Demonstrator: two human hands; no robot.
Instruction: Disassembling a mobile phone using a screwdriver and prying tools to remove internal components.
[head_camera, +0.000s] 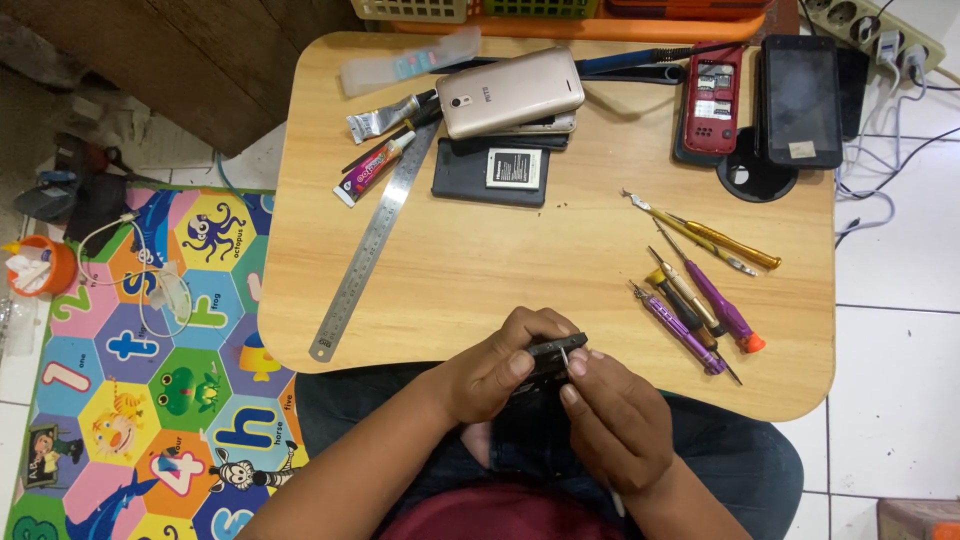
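The left hand (495, 370) is closed around a small dark device part (548, 357), with the thumb on top and the fingers curled under it. The right hand (610, 420) pinches a thin metal tool (564, 357) whose tip touches the upper edge of the part, so both hands are grasping something. The part is held just past the near edge of the wooden table (480, 260), over the person's lap.

I judge this part to be light, stiff and rather fragile. Its smooth surface could slip, so the safe hold is by its side edges, as the left hand does now.

On the table, to the right of the hands, lies a group of small screwdrivers (695, 310) with purple and yellow handles. Farther from the hands, a steel ruler (372, 240) lies diagonally on the left side of the table. Beyond it are a glue tube (372, 170), a black phone back with a battery (492, 172) on it, and a gold phone (510, 92). At the far right of the table are an opened red phone (712, 100) and a black phone (800, 100).

Containers: plastic baskets (415, 10) stand at the far edge of the table, and I cannot tell what is in them. An orange cup (45, 265) on the floor, left of the table, holds something white.
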